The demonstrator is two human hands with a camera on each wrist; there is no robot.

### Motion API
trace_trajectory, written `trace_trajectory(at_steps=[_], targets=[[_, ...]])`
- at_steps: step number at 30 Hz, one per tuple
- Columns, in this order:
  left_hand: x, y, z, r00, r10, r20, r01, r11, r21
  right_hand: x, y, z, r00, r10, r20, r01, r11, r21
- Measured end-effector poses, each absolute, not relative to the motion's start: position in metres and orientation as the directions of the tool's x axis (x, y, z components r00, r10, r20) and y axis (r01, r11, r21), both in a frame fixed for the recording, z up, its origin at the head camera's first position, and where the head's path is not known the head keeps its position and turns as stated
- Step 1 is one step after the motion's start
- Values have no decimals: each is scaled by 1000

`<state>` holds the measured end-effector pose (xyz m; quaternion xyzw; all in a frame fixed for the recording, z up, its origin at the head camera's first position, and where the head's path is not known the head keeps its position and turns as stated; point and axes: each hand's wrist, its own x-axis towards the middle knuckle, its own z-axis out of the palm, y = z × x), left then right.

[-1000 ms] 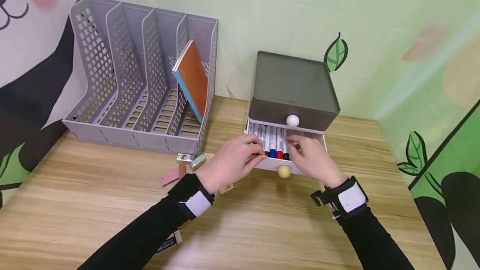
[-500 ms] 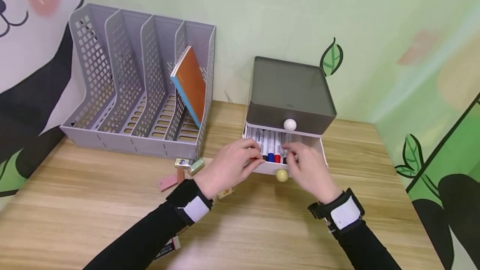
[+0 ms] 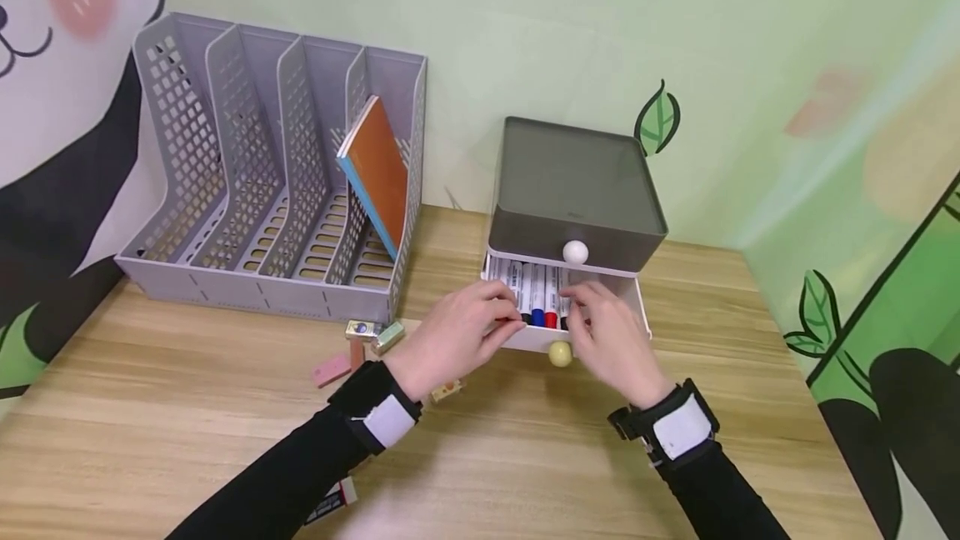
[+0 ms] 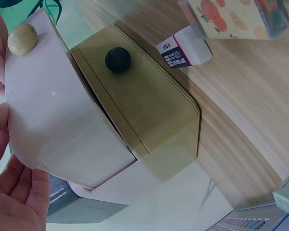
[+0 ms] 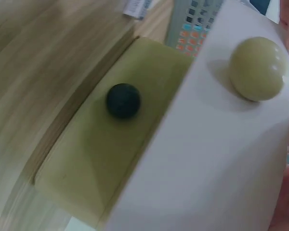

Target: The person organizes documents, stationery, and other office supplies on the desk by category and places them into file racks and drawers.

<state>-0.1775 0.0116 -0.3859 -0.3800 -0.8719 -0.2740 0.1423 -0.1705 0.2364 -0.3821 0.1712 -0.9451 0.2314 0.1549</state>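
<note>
A white drawer (image 3: 534, 340) stands pulled out beneath the dark grey box top, with a row of white markers inside. Blue (image 3: 537, 317) and red (image 3: 551, 321) marker caps show between the hands. My left hand (image 3: 461, 332) bends over the drawer's front left, thumb and fingers at a black-capped marker (image 3: 527, 319) on that side. At the right end of the row, my right hand (image 3: 615, 344) has index finger and thumb around another black-capped marker (image 3: 565, 322). In the left wrist view, left fingertips (image 4: 38, 187) sit at the drawer's edge. The drawer's right part is partly hidden.
A grey file rack (image 3: 270, 286) holding an orange-covered book (image 3: 381, 169) stands at the left. Small erasers, one pink (image 3: 332, 371) and one green-boxed (image 3: 388, 337), lie before it. A yellow drawer with a dark knob (image 4: 118, 60) sits under the white one.
The head view has tilted slightly, so the scene sits lower and a bit further left. Both hands stay at the markers; the right fingers shift slightly.
</note>
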Motion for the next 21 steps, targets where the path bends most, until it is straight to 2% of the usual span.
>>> trace_trajectory(at_steps=[7,10,16,21], targets=[[-179,10,-383,-653,607,452,757,536,374,-176,234,-373,-942,-271,197,-330,850,-411],[-179,9,-384,-649,615,447,760,532,373,-175,233,-372,-943,-284,171,-331,844,-423],[-177,6,-384,-655,602,456,755,538,374,-170,233,-376,-911,-293,290,-392,836,-384],[-176,-4,-382,-646,548,531,760,523,385,-159,239,-383,-835,-298,462,-485,796,-362]])
